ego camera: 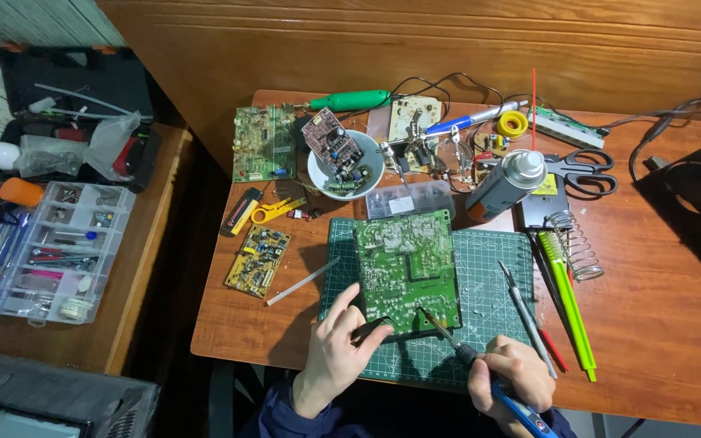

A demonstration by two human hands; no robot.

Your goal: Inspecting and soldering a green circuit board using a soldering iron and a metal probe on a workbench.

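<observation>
A large green circuit board point(406, 268) lies solder side up on a green cutting mat point(492, 276). My left hand point(336, 353) rests at the board's near left corner and pinches a small dark tool point(371, 330) against its edge. My right hand point(513, 381) grips a blue-handled soldering iron point(480, 369); its metal tip touches the board near the front edge. Both hands are at the table's front edge.
Tweezers point(521, 304), a green tool point(568, 304) and a coiled iron stand point(574, 243) lie right of the mat. A spray can point(505, 185), scissors point(582, 170), a white bowl point(344, 166) and other boards crowd the back. A parts organiser point(62, 251) sits at left.
</observation>
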